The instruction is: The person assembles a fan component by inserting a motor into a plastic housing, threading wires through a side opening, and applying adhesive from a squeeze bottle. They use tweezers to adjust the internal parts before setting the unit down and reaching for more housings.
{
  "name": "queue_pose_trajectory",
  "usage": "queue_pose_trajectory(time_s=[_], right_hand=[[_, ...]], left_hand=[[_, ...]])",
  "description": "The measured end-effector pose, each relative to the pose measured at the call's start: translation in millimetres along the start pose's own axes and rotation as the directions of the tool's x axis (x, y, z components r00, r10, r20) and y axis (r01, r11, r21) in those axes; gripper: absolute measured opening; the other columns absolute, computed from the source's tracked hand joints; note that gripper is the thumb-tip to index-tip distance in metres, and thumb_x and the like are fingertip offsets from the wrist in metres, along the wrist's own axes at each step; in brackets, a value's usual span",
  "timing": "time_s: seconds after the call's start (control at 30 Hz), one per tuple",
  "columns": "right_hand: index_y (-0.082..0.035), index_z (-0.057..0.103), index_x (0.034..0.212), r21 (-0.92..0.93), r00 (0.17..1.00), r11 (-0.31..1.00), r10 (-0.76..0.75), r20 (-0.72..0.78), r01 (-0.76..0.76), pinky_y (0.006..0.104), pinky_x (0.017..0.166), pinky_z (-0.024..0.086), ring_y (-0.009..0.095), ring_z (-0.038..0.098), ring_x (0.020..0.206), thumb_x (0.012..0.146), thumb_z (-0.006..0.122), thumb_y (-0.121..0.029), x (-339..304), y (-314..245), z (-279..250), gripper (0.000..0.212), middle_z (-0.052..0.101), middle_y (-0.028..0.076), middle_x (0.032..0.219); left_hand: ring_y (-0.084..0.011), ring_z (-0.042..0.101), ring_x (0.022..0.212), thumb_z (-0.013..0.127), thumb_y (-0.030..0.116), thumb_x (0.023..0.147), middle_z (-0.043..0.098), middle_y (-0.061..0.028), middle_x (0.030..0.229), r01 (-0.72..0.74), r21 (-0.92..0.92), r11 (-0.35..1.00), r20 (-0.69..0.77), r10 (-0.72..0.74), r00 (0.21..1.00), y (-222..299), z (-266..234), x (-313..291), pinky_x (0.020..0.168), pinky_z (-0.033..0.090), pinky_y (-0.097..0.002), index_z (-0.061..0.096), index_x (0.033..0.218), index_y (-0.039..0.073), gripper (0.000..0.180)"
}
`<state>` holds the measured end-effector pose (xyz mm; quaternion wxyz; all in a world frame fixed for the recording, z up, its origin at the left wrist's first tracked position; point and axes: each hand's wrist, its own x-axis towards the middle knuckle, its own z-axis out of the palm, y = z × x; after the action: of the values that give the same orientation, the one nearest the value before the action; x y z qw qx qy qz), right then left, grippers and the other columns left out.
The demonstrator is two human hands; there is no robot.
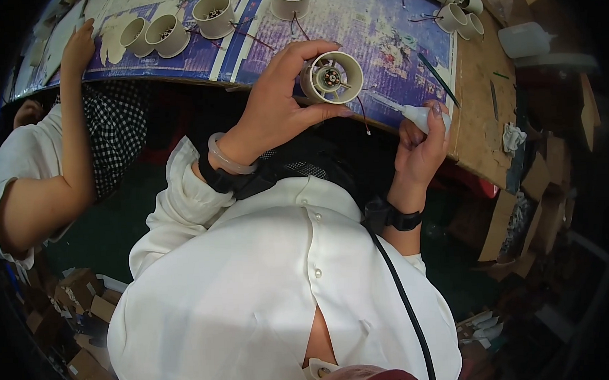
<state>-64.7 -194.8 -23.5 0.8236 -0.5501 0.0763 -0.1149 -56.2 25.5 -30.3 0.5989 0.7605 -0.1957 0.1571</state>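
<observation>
My left hand [277, 99] grips a cream-coloured round fan housing [330, 79] between thumb and fingers, just over the table's near edge. Its open end faces up, showing a hub with a ring of copper-coloured parts and thin spokes. Dark red wires with a small white plug hang from its lower right side. To the right, my right hand [421, 144] is closed around a small white squeeze bottle [417, 117]. The bottle's thin clear nozzle points left toward the housing, apart from it.
Several similar housings [166, 36] with wires stand along the back left, and more housings [452, 17] lie at the back right. A dark green stick [439, 81] rests near the board's right edge, by a translucent container [525, 40]. A co-worker's arm [75, 132] reaches the table [481, 107] at left.
</observation>
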Motion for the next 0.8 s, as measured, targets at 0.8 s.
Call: queue_pose_trajectory(time_s=[0.8], right_hand=[[-0.004, 0.056, 0.098, -0.179, 0.986, 0.97, -0.165, 0.005, 0.163, 0.0191, 0.046, 0.027, 0.004, 0.034, 0.052, 0.092, 0.059, -0.019, -10, -12, 12, 0.017, 0.051, 0.0, 0.075]], left_hand=[[-0.0241, 0.056, 0.108, 0.087, 0.023, 0.067, 0.056, -0.0067, 0.119, 0.045, 0.01, 0.999, 0.018, -0.045, 0.999, -8, -2, -3, 0.089, 0.049, -0.0331, 0.051, 0.125, 0.009, 0.07]])
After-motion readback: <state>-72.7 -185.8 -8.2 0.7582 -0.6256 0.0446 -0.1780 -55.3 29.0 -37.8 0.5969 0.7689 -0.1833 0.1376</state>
